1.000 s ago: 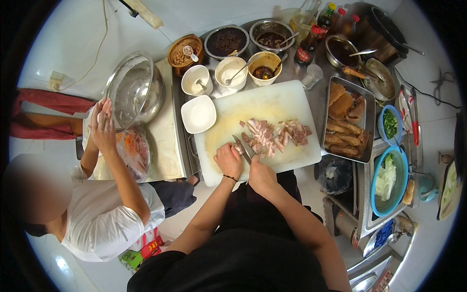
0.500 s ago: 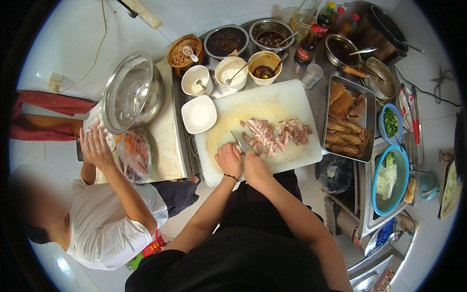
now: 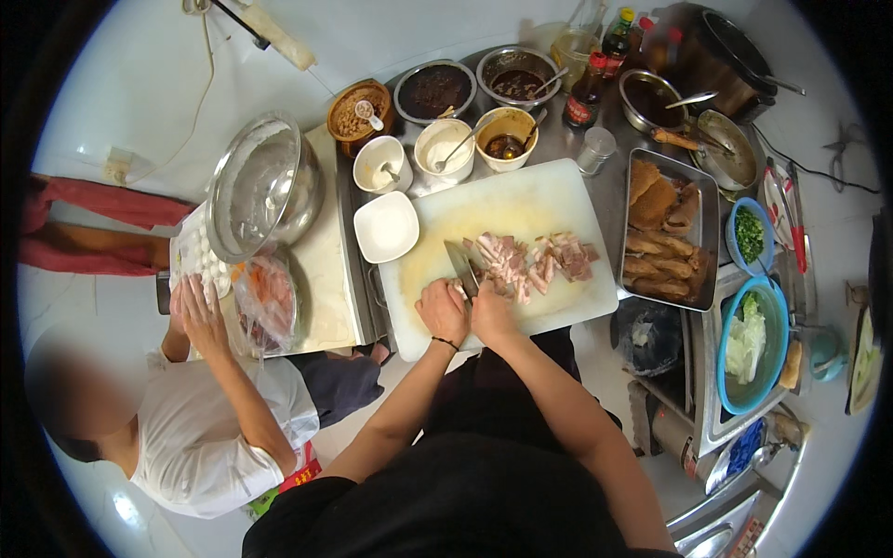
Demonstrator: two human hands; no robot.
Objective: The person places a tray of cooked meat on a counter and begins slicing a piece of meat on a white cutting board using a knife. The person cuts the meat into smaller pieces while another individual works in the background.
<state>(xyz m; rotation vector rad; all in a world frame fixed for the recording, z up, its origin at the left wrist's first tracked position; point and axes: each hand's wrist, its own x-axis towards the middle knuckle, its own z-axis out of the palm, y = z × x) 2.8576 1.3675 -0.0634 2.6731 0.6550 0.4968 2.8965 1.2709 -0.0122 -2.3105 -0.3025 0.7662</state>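
On the white cutting board (image 3: 419,321), my right hand (image 3: 493,314) is closed round the handle of a knife (image 3: 459,262), whose broad blade points away from me to the left. My left hand (image 3: 443,312), with a dark band at the wrist, lies just left of the blade. Its fingers are curled down on a small pale piece of meat (image 3: 460,290), mostly hidden under them. To the right of the knife lies a heap of sliced meat (image 3: 505,264), pink and white. A second heap of chopped meat (image 3: 573,258) with browner edges sits farther right.
A square white bowl (image 3: 387,228) touches the board's left side. Tubs, sauce bowls (image 3: 433,91) and bottles (image 3: 585,93) line the back. At right are a metal tray (image 3: 712,223) of browned meat and a blue basin (image 3: 783,325) of lettuce. A co-worker's hands (image 3: 200,312) work at left.
The knife blade has swung leftward and shows more of its broad side. My right hand has shifted slightly closer to my left. The whole view has tilted a little.
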